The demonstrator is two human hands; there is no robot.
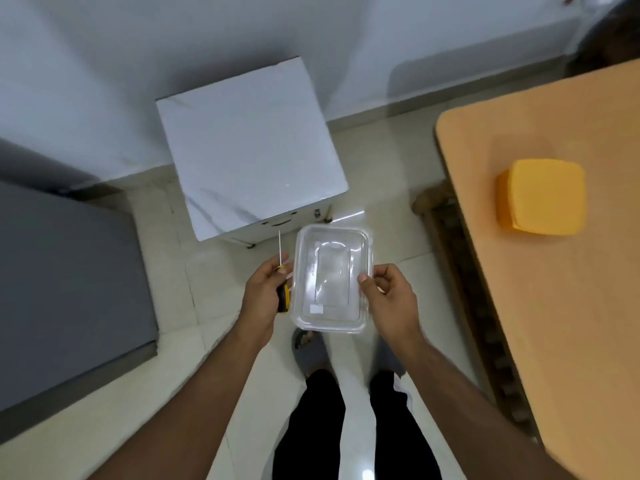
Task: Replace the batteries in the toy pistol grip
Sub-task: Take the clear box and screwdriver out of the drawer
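Note:
I stand over a tiled floor and hold a clear plastic container [331, 278] between both hands at waist height. My left hand [265, 292] grips a screwdriver [283, 296] with a black and yellow handle, its thin shaft pointing up and away, beside the container's left edge. My right hand [388, 299] pinches the container's right rim with thumb on top. The container looks empty. No toy pistol or batteries are in view.
A white box-like cabinet [249, 150] stands ahead against the wall. A wooden table [554, 306] is on my right with a yellow lidded box [542, 201] on it. A grey surface [62, 289] lies to my left.

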